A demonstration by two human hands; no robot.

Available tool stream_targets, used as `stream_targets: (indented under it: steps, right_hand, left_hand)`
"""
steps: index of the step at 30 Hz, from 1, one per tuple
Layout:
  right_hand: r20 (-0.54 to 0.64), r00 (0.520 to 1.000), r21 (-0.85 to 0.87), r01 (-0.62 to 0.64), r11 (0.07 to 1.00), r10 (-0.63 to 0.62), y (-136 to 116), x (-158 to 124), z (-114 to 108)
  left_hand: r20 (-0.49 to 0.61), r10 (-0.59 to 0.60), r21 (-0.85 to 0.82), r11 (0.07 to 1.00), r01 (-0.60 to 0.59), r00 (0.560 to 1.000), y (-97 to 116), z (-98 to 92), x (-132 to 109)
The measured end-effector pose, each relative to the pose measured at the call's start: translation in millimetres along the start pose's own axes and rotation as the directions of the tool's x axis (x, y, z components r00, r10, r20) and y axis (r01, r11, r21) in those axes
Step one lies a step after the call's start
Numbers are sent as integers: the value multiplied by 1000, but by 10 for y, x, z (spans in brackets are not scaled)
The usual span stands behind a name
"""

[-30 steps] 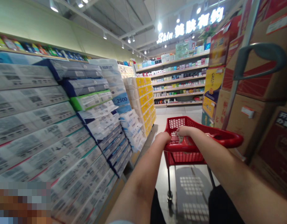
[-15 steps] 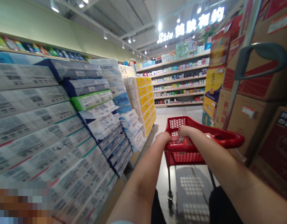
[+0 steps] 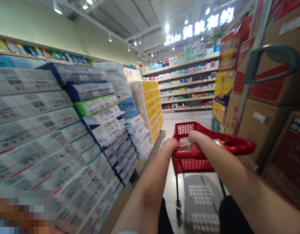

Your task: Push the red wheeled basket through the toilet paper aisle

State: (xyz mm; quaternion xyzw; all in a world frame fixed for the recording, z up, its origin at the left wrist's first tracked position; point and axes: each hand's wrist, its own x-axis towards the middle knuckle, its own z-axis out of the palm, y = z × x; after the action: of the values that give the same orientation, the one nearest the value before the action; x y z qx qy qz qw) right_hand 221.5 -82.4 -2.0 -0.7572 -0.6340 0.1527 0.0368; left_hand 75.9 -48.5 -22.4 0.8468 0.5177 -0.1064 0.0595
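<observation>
Supermarket aisle around us, we kept our left hand (image 3: 171, 145) and right hand (image 3: 195, 136) curled shut over the handle (image 3: 192, 154) of the red cart (image 3: 196, 164) just ahead, probably for steering. Tissue packs (image 3: 67, 130) stood stacked on our left, cardboard boxes (image 3: 267, 97) on our right.

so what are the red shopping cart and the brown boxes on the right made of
The shopping cart looks like moulded plastic: uniform glossy red, with a grid of holes in its walls and a thick rounded handle; its legs seem to be dark metal. The boxes look like matte cardboard: brown faces, printed red panels, creased edges.
</observation>
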Motion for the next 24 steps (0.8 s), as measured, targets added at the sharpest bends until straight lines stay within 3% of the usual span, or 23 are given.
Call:
stream_targets:
  steps: [5, 7, 10, 12, 16, 18, 22, 24]
  right_hand:
    - [86, 975, 189, 188, 964, -207, 6, -45, 23]
    - [90, 983, 156, 145, 977, -160, -2, -54, 15]
    - [64, 998, 20, -25, 999, 23, -32, -60, -8]
    - [46, 998, -15, -45, 999, 45, -50, -66, -14]
    - [70, 982, 130, 167, 977, -177, -43, -74, 8]
    - [80, 972, 193, 203, 960, -221, -23, -58, 18]
    - [81, 996, 26, -32, 999, 30, 7, 8, 10]
    - [67, 993, -24, -96, 995, 98, 7, 23, 10]
  left_hand:
    - [-3, 20, 21, 1000, -20, 1000, -3, -5, -15]
    - [-7, 20, 14, 1000, -19, 1000, -6, -3, -13]
    - [-9, -4, -20, 1000, 4, 1000, -7, -2, -11]
    - [-8, -5, -25, 1000, 5, 1000, -8, -5, -12]
    - [-7, 33, -10, 999, -33, 999, -11, -9, -15]
    - [-8, 38, -12, 999, -38, 999, -10, -11, -19]
    - [-7, 17, -14, 1000, -17, 1000, -6, -13, -30]
    - [-1, 7, -21, 1000, -7, 1000, -6, -12, -29]
